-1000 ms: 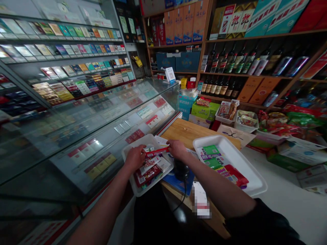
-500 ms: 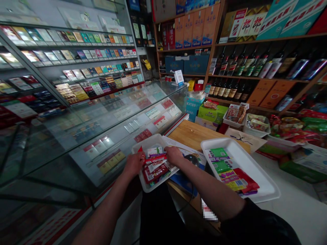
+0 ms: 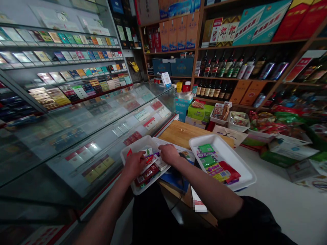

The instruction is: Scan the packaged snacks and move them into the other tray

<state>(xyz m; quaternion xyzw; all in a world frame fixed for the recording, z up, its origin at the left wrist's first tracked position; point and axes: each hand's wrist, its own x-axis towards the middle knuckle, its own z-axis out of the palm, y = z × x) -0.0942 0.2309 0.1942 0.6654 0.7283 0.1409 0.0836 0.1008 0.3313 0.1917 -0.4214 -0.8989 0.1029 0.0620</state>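
Observation:
A small white tray (image 3: 124, 153) of mixed snack packets is tilted above my lap. My left hand (image 3: 134, 164) reaches over its left side, fingers curled on a red packet (image 3: 151, 160) whose tip shows beyond the hand. At the tray's right rim, my right hand (image 3: 169, 155) has its fingers closed at the end of a thin purple-edged packet (image 3: 155, 155); the fingertips are partly hidden. A dark red packet (image 3: 147, 175) lies lower in the tray, beside a whitish packet (image 3: 160, 164).
A larger white tray (image 3: 244, 170) with green packets (image 3: 208, 160), a yellow packet (image 3: 218, 173) and a red one sits right on the wooden table (image 3: 184, 131). The glass counter (image 3: 107, 126) runs along the left. Boxes and snack baskets (image 3: 238, 120) stand behind, below bottle shelves.
The view has turned to the right. My left hand has shifted from pinching at the red packet's tip to lying further over the packets. A purple-edged packet now shows by my right fingers.

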